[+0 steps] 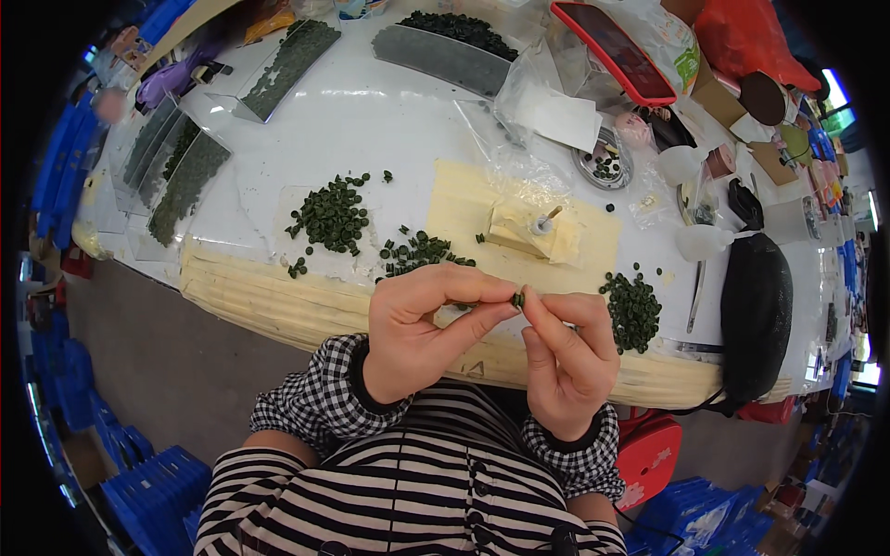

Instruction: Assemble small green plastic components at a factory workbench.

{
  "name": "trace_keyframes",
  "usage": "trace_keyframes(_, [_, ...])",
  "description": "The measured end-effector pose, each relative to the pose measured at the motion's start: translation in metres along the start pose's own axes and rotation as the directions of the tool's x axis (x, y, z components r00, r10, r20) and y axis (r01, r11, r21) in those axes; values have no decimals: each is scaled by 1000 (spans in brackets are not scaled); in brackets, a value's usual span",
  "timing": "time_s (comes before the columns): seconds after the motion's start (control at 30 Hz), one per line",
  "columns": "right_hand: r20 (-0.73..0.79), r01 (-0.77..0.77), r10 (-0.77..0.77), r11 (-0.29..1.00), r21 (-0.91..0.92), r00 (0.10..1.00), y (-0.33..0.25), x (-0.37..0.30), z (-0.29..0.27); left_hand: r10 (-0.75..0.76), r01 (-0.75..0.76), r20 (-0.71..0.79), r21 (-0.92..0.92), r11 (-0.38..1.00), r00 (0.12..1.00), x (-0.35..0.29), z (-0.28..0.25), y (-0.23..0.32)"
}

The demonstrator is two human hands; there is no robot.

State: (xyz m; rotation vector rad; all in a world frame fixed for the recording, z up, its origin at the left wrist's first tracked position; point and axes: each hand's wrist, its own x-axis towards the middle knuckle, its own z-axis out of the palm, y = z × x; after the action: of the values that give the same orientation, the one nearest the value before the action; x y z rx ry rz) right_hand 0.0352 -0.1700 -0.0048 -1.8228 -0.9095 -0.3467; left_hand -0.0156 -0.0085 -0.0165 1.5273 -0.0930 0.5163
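Your left hand (417, 324) has its fingers clamped on a small green piece (517, 301) above the tabletop's (371, 130) near edge. Your right hand (573, 357) brings its fingertips against the piece's right side; you cannot tell whether they grip it. Green pieces lie in a left pile (331, 215), a middle pile (422, 252) and a right pile (632, 313). A yellow block (519, 235) sits beyond your hands.

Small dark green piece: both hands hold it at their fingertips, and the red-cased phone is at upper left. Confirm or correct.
Wrong side: the head view shows the red-cased phone at upper right. The left hand and right hand do hold the small dark green piece.
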Motion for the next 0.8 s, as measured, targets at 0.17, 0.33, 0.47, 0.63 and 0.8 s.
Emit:
trace_keyframes(0.17, [-4,11,-11,1000,-11,1000,0,0,1,7,-7,-2,0,1000,1000,0,0,-1])
trace_keyframes(0.33, [-7,20,-20,999,-30,1000,-2,0,1,3,-3,1,-8,1000,1000,0,0,-1])
trace_keyframes(0.47, [-21,4,-4,1000,-17,1000,-2,-2,2,-12,13,13,-16,1000,1000,0,0,-1])
trace_keyframes(0.63, [-35,11,-11,1000,-8,999,-1,-3,3,-34,35,30,-33,999,999,0,-1,0])
trace_keyframes(0.8, [-36,21,-22,1000,-14,999,-1,-5,3,-48,48,19,-49,998,999,-1,-1,0])
